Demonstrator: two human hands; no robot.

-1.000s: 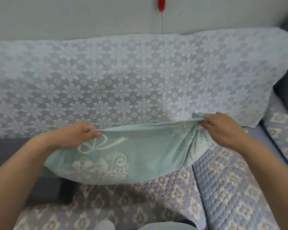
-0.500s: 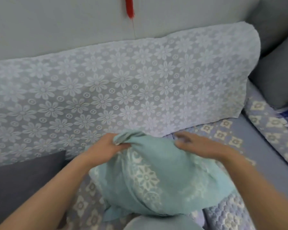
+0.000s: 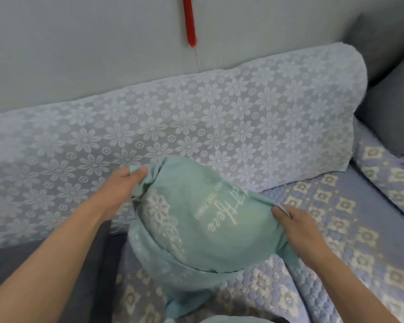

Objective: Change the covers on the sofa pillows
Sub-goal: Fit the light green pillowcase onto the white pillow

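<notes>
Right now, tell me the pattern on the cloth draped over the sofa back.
White daisy-like flowers on pale grey lace cloth, seen in the head view.

I've got both hands on the teal pillow cover (image 3: pixel 203 220): left hand (image 3: pixel 119 192) bunching one corner, right hand (image 3: pixel 299 227) pinching the opposite edge, I think.

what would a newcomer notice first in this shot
First the teal pillow cover with pale lettering, bulging in the middle of the view above the quilted sofa seat, the left hand gripping its top corner and the right hand pinching its right edge. Behind it a daisy-patterned lace throw drapes the sofa back, with a red tassel on the wall above.
</notes>
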